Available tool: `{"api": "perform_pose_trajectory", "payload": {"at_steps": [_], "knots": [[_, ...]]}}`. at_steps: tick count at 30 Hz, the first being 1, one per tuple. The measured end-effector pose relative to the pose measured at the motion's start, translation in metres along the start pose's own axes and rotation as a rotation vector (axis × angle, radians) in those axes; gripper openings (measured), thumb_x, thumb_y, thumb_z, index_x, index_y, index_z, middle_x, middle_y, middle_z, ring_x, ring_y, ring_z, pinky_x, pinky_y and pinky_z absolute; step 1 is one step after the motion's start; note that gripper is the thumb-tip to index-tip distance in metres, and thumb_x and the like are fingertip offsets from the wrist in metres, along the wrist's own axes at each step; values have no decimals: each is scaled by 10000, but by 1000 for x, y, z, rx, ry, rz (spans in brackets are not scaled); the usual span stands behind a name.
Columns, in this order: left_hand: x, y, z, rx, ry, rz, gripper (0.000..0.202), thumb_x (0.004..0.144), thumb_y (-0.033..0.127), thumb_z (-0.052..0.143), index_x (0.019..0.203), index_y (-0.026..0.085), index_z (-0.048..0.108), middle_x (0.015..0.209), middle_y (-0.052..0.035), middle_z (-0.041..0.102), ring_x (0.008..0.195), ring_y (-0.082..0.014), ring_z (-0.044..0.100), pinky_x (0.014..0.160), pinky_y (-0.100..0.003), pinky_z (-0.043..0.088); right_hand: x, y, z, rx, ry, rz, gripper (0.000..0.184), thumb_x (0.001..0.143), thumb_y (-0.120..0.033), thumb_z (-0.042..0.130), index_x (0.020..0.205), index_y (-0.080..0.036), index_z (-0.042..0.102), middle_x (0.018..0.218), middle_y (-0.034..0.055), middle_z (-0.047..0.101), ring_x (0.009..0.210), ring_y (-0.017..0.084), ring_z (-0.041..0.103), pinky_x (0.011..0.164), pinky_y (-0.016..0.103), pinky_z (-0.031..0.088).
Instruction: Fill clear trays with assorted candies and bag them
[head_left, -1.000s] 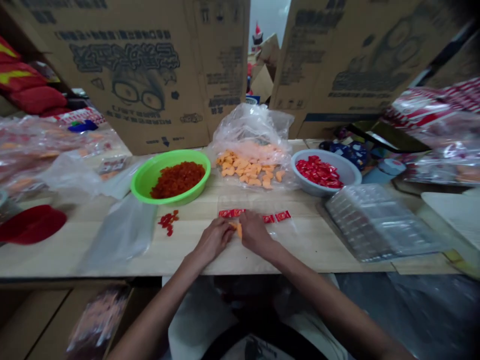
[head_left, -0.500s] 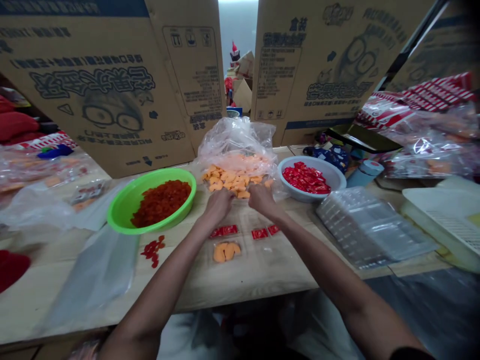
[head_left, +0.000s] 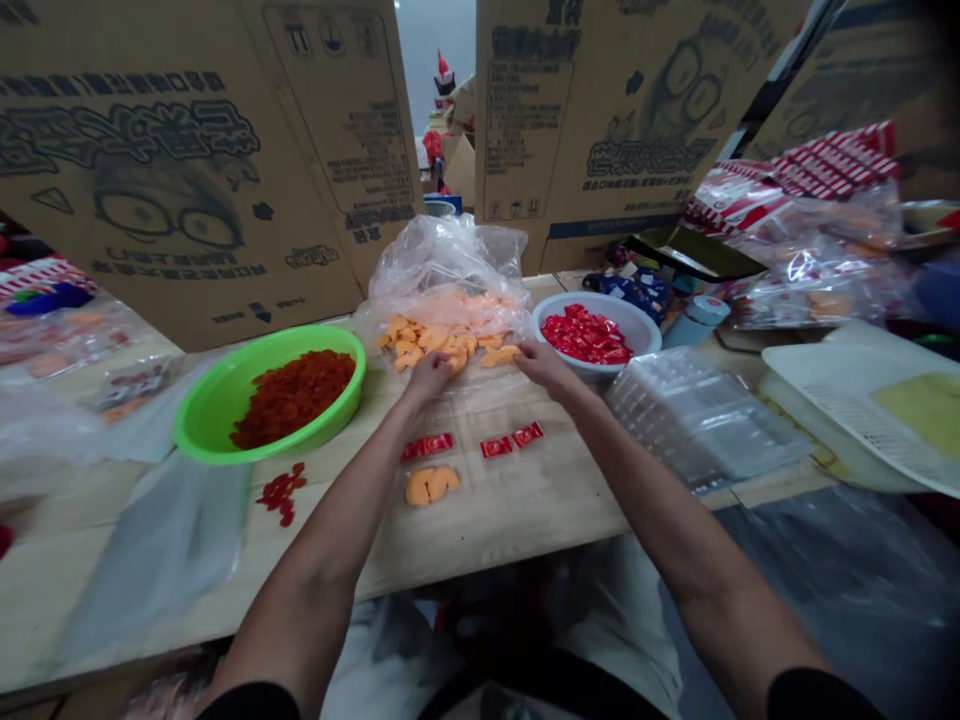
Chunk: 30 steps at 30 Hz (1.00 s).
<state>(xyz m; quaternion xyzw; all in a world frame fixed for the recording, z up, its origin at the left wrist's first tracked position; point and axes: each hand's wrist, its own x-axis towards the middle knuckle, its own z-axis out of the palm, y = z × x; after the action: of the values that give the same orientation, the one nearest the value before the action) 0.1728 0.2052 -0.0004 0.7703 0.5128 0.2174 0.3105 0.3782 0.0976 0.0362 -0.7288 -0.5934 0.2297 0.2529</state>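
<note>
A pile of orange, curved, candy-like pieces [head_left: 420, 338] spills from a clear plastic bag [head_left: 450, 255]. At the pile's near left edge, my left hand [head_left: 430, 378] is closed on an orange piece [head_left: 456, 362]. My right hand [head_left: 546, 366] pinches another orange piece [head_left: 501, 356] at the pile's right side. Nearer to me lies a clear tray with two red sachets [head_left: 427, 446] and a group of orange pieces [head_left: 432, 486] in its compartments. To its right, two more red sachets [head_left: 511, 440] lie in a second clear tray, hard to make out against the table.
A green bowl [head_left: 187, 440] of dark red pieces stands left, with small red bits [head_left: 283, 492] near it. On the right are a pale blue bowl [head_left: 649, 335] of red sachets, stacked clear trays [head_left: 705, 420] and a white tub [head_left: 847, 385]. Cardboard boxes [head_left: 315, 180] stand behind.
My hands have moved apart over the pile, and each now shows an orange piece at its fingers. The view has shifted, so everything appears further left and slightly higher.
</note>
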Motion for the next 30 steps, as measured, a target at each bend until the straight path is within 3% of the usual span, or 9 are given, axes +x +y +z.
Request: {"api": "perform_pose_trajectory", "payload": {"at_steps": [3,5,8,11,14,19,24,27,30], "knots": [[-33,4,-10,-244,-29,-33,313,829,232,534,1102,104,619,930,-54,670,743,-125,601,659,-227,496,-48,14,-27,81,-21,-17,299,945,-207,439,1197,-126,577,1060,92,681,870,161,585,706,232,435],[-64,12,-11,-448,-163,-44,332,772,271,653,1068,123,632,875,-36,667,682,-112,597,601,-208,479,-79,23,-36,84,-96,-40,265,937,-228,481,1146,-144,620,993,75,685,834,165,578,681,242,418],[-110,30,1,-522,-437,-46,344,703,336,766,956,130,655,724,-8,637,590,-108,564,519,-193,422,-114,33,-28,-51,-240,-92,269,908,-156,480,1103,-175,664,931,42,684,793,161,565,673,257,391],[-142,46,29,-345,-557,57,226,801,341,680,890,134,679,667,3,610,596,-123,559,535,-213,420,-133,36,-4,-216,-268,-83,269,882,-140,498,1111,-147,638,934,53,679,793,170,565,685,273,379],[-159,56,54,-58,-509,227,155,869,209,574,933,157,705,799,-29,660,760,-172,620,701,-270,480,-144,36,18,-290,-240,-79,251,861,-139,513,1077,-133,639,987,101,668,898,221,576,771,311,389],[-188,57,63,339,-176,356,255,942,209,491,1139,154,643,1156,-132,606,1033,-244,602,867,-346,483,-172,42,29,-390,4,-175,312,892,-151,452,1138,-124,641,1151,173,602,1072,270,548,905,366,420],[-233,39,64,488,-281,582,340,1010,307,397,1275,175,563,1377,-155,524,1236,-294,511,995,-444,425,-221,45,52,-437,2,-348,488,939,-190,392,1401,-63,482,1456,219,476,1329,310,446,1058,446,388],[-249,28,72,520,-286,572,385,1016,315,377,1363,197,491,1376,-153,522,1217,-293,527,976,-444,433,-240,44,75,-521,-14,-342,538,940,-201,394,1447,-28,440,1528,225,400,1435,337,333,1141,500,301],[-255,25,77,513,-259,554,415,1009,306,394,1399,177,453,1368,-155,532,1242,-300,511,999,-445,423,-245,46,87,-539,24,-329,540,943,-188,380,1461,-52,444,1523,201,422,1440,316,340,1162,493,278]]}}
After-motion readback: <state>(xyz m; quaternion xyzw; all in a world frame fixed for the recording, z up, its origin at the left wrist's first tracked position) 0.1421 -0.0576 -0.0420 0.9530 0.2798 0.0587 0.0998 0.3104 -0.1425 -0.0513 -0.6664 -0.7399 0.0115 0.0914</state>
